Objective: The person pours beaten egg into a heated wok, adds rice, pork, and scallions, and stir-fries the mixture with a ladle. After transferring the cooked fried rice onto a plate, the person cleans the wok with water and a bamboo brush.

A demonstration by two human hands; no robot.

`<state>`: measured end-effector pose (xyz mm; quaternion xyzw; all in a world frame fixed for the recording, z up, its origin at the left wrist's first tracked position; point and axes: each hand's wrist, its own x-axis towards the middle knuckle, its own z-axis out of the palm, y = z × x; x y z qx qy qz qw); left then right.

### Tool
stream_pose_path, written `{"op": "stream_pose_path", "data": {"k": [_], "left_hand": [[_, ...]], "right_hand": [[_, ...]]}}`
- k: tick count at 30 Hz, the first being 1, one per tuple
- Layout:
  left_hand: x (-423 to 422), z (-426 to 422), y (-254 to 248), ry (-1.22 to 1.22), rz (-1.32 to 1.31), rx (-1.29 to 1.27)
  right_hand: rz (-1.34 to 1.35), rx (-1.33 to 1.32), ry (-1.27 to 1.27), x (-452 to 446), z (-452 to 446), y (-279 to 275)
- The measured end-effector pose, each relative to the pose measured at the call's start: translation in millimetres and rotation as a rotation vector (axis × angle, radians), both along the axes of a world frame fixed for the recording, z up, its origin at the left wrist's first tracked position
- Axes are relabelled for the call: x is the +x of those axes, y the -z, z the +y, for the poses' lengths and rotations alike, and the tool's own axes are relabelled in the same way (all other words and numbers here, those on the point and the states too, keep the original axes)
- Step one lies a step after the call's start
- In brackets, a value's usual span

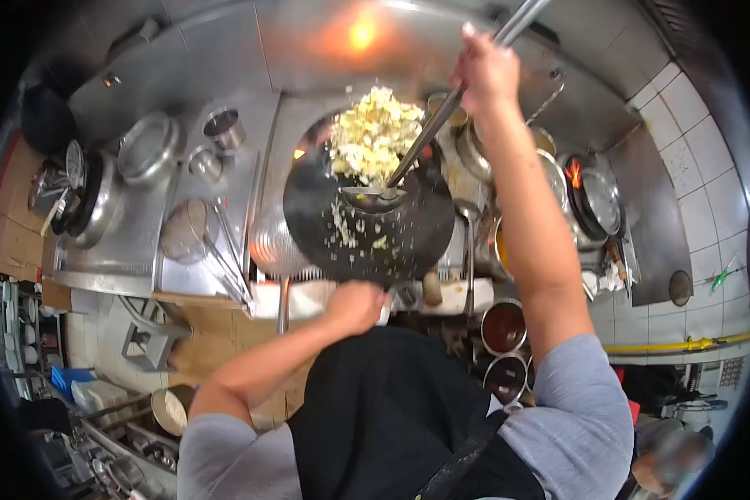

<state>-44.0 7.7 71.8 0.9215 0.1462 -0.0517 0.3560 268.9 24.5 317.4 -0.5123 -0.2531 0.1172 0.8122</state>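
A black wok is in the middle of the head view, over the stove. Chopped pale yellow and white food, perhaps cabbage or egg, is heaped toward its far side, with bits scattered across the near side. My right hand is closed around the long metal handle of a ladle, whose bowl is down in the wok beside the heap. At the wok's near edge my left hand is closed in a fist, with a white cloth showing beside it. The part of the wok it grips is hidden.
Left of the wok, a wire strainer, metal pots and a pan stand on the steel counter. Containers of dark red sauce sit at the near right. Flames show by the right-hand pans. Another person is at the lower right.
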Motion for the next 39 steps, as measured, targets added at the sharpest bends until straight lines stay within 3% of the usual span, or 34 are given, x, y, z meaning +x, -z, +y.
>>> {"op": "stream_pose_path", "data": {"k": [2,3,5,6,7,10,13,15,17,20,23,25,27,28,29,31,33,37,39], "left_hand": [[22,15,-24,-0.047,-0.266,0.1],[39,25,-40,-0.069,-0.188,0.154],[66,43,-7,-0.111,-0.386,0.228],[72,45,23,-0.094,-0.395,0.268],[69,39,48,-0.081,-0.394,0.262],[50,38,74,-0.03,-0.201,0.261],[42,45,54,0.027,-0.047,0.225],[59,53,54,-0.04,-0.234,0.228],[90,67,81,-0.048,-0.214,0.292],[126,88,93,-0.032,-0.194,0.269],[122,88,92,-0.047,-0.224,0.224],[123,90,94,-0.051,-0.228,0.232],[125,87,92,-0.043,-0.182,0.242],[123,84,84,-0.1,-0.176,0.208],[121,82,85,-0.106,-0.188,0.209],[123,85,88,-0.087,-0.212,0.231],[101,69,55,-0.098,-0.131,0.231],[50,41,-46,-0.114,-0.272,0.185],[44,33,-52,-0.126,-0.319,0.169]], "right_hand": [[0.014,-0.06,-0.014,-21,-5,-9],[0.013,-0.083,-0.002,-26,-1,1],[-0.134,-0.181,0.137,-23,22,55],[-0.434,-0.222,0.334,6,45,115],[-0.483,-0.139,0.369,7,51,137],[-0.44,-0.013,0.333,6,44,115],[-0.248,-0.07,0.171,-16,22,64],[-0.161,-0.157,0.142,-23,13,50],[-0.244,-0.199,0.226,-38,7,18],[-0.434,0.095,0.161,-63,2,-41],[-0.543,0.194,0.198,-85,-3,-63],[-0.612,0.222,0.182,-65,5,-21],[-0.777,0.027,0.299,-16,32,84],[-1.067,-0.258,0.579,7,42,156],[-0.308,-0.003,0.142,-20,38,171],[-0.264,-0.013,0.079,-8,32,165],[-0.109,-0.092,-0.002,-3,26,131],[0.116,-0.301,-0.081,4,7,47],[0.168,-0.239,-0.113,18,6,46]]}}
